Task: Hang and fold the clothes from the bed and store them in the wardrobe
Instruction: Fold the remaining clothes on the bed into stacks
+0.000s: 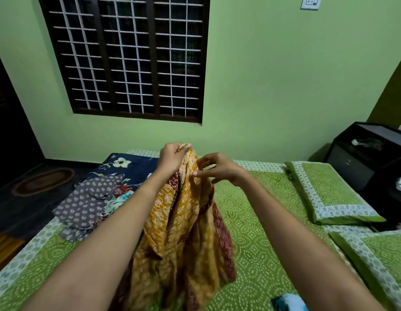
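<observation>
Room: smooth green wall [273, 75] is rising behind the bed [262, 232], with a dark-framed window [127, 57] carrying a white grid grille.
Bedsheet: green bedsheet [251, 277] with a white dotted print is covering the bed, a pale floral border running along its edges.
Garment: thin mustard-and-maroon printed garment [179, 221] is hanging in soft folds over mid-bed, its hem pooling on the sheet.
Left hand [172, 157]: grip is bunching the garment's top.
Right hand [219, 168]: grip is pinching the fabric just beside it.
Left side: grey printed garment [87, 203] is lying over a navy floral cloth [127, 167] at the bed's edge.
Right side: flat pillows [329, 191] are lying near a black bedside cabinet [363, 158], and open sheet is stretching between garment and pillows.
</observation>
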The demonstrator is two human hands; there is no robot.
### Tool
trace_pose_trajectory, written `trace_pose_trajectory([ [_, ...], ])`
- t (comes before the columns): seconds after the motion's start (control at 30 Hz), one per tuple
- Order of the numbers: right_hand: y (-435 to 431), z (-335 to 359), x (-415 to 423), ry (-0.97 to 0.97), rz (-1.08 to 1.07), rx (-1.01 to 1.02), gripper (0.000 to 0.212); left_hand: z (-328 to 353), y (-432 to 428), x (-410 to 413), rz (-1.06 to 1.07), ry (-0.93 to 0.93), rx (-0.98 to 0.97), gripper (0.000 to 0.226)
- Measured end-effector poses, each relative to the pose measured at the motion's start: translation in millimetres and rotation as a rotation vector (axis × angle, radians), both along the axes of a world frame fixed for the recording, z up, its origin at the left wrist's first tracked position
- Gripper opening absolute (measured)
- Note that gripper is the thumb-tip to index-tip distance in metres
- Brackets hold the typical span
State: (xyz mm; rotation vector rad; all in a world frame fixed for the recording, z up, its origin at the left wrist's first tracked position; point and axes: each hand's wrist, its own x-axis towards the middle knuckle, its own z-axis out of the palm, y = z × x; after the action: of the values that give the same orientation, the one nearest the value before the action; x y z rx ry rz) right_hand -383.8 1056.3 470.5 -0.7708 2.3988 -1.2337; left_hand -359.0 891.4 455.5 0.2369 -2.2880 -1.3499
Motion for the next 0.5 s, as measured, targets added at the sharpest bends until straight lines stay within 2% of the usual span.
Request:
trace_pose_trajectory([
  [0.1,-16.7,-8.9,11.8,0.203,0.010,0.042,0.055,10.9,5.6,2.1,-0.022,-0.006,-0.050,0.037],
  [0.2,-27.4,-13.9,16.5,0.316,-0.074,-0.067,0.028,14.9,2.4,4.1,-0.031,0.066,0.032,0.035],
  [0.3,-33.4,-15.0,17.2,0.399,-0.154,-0.140,0.024,15.6,-3.0,12.3,-0.076,0.106,0.127,0.038],
  [0.37,-36.2,-13.0,17.2,0.416,-0.243,-0.220,0.012,13.3,-8.8,17.3,-0.033,0.130,0.213,0.030],
  [0.43,-36.9,-8.7,15.2,0.375,-0.354,-0.327,0.016,5.9,-18.5,22.2,0.069,0.128,0.242,0.030],
  [0.5,-34.8,-1.2,11.9,0.331,-0.437,-0.387,0.018,-7.2,-28.4,29.3,0.176,0.050,0.189,0.039],
])
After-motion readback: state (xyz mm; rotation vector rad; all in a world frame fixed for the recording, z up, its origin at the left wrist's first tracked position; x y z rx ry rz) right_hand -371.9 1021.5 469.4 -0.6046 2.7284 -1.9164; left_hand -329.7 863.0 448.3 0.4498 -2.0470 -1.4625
